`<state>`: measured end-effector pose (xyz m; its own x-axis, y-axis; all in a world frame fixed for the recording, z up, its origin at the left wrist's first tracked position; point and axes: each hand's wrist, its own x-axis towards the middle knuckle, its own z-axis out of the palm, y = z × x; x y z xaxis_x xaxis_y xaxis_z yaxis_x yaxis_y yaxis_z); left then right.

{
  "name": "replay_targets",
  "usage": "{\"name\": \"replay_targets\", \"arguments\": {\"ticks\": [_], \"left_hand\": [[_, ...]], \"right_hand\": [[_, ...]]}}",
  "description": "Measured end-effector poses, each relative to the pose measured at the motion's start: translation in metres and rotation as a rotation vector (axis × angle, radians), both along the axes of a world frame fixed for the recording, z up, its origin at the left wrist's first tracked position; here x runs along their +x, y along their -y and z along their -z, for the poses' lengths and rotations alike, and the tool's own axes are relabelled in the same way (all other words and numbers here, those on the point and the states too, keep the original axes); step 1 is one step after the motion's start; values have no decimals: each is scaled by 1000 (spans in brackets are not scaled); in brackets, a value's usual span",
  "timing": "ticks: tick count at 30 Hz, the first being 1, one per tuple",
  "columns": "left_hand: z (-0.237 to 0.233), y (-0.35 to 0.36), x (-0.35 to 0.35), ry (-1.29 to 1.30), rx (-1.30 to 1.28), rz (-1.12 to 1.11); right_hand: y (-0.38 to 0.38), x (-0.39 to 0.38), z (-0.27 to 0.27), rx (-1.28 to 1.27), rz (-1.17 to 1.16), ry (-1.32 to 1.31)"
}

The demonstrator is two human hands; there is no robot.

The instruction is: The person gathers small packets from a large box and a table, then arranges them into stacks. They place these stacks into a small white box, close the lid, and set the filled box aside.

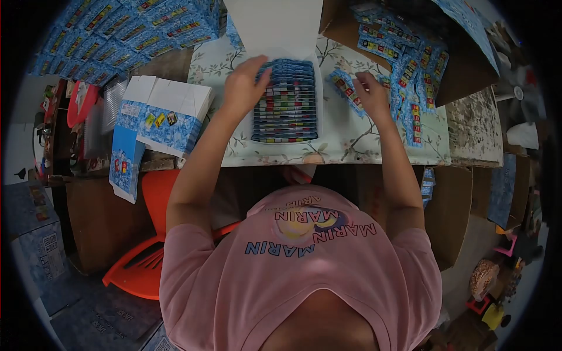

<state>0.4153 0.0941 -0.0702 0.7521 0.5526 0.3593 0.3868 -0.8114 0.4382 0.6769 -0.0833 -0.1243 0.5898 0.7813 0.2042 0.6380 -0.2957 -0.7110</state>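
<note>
An open white box stands on the table, its lid tipped back away from me. Inside it, thin blue packets with coloured prints are packed upright in a tight row. My left hand is at the box's upper left side, thumb and fingers apart, with nothing visible between them. To the right of the box, my right hand has its fingers bent at the edge of a blue packet and appears to pinch it. Several loose packets lie spread out just right of that hand.
Stacked blue packs fill the back left. Folded blue-and-white cartons lie left of my left arm. A cardboard box lies on its side at the back right. The table has a floral cloth; an orange chair is below.
</note>
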Motion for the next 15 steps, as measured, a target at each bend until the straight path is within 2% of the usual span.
{"name": "replay_targets", "arguments": {"ticks": [1, 2, 4, 5, 7, 9, 10, 11, 12, 13, 14, 15], "left_hand": [[6, -1, -7, 216, -1, -156], [15, -4, -11, 209, -4, -155], [32, -17, -11, 384, -692, -308], [38, -25, -10, 382, -694, -317], [40, -37, -7, 509, -1395, -194], [41, -41, 3, 496, -1354, -208], [41, -42, 9, 474, -1321, -222], [42, -45, 15, 478, -1322, -216], [49, -49, 20, 341, -1146, -183], [59, -51, 23, 202, -969, -149], [67, -53, 23, 202, -972, -143], [68, -55, 24, 136, -763, -182]], "right_hand": [[-8, -14, -8, 27, -63, -187], [-20, -28, -11, 64, -79, -275], [-50, -45, -8, 99, -100, -365], [-66, -50, -1, 129, -67, -445], [-79, -66, -4, 159, -41, -525], [-87, -70, -13, 137, -23, -733], [-91, -68, -11, 140, -25, -724], [-97, -64, -3, 50, -76, -533], [-101, -62, 7, -45, -124, -346], [-110, -65, 11, -177, -27, -254], [-109, -66, 16, -178, -21, -251], [-108, -68, 9, -200, -12, -233]]}}
